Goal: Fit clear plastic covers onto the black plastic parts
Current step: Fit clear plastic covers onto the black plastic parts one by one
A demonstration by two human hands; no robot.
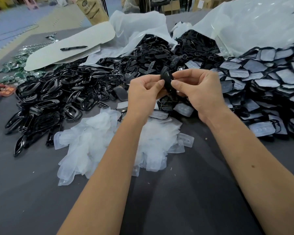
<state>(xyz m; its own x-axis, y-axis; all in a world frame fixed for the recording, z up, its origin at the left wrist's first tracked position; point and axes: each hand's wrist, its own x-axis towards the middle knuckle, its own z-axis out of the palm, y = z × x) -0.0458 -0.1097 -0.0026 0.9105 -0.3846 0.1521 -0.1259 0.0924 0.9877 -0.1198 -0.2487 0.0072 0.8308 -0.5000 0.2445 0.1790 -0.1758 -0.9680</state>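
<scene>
Both hands raised over grey table point(185, 192): left hand point(143, 94) and right hand point(198, 92) pinch one small black oval plastic part point(166, 78) between curled fingers point(160, 83), thumbs pressing its sides. Directly below, heap of clear plastic covers point(92, 143). Left: pile of glossy black ring frames point(49, 97). Right: stack of covered black parts point(270, 92). Behind: open white plastic bag point(139, 29) spilling black pieces point(151, 53).

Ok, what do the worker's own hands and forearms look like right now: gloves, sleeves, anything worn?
Both hands are bare: no gloves on the left hand or the right hand. Both forearms are uncovered as far as the frame shows, with no sleeves, watch, wristband or rings in view.
</scene>
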